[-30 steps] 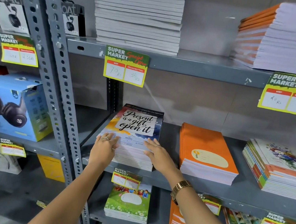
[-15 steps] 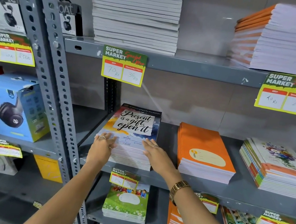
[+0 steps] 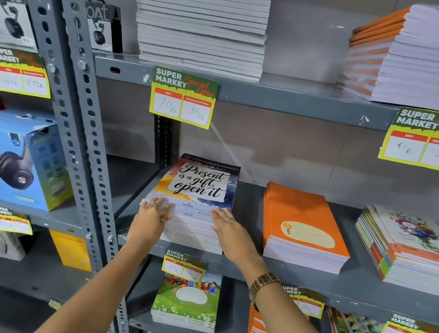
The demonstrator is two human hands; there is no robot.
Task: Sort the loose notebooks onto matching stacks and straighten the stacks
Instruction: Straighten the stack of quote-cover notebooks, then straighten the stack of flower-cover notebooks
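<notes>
Grey shelf [image 3: 249, 208], both hands flat against notebook stack [image 3: 200, 192].

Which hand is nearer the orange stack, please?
Right. The right hand rests on the quote stack beside the orange stack; the left hand is farther left.

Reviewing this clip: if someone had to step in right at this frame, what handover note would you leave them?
Left hand: flat and open on the near left corner of the "Present is a gift" stack, holding nothing.
Right hand: flat and open on the stack's near right corner, holding nothing.
Middle shelf, left to right: that stack, the orange stack, the floral stack.
Done: no loose notebook is visible outside a stack; the orange stack looks even.
Left: finish squaring the stack under the hands; the floral stack's edges look fanned and probably need straightening.
</notes>
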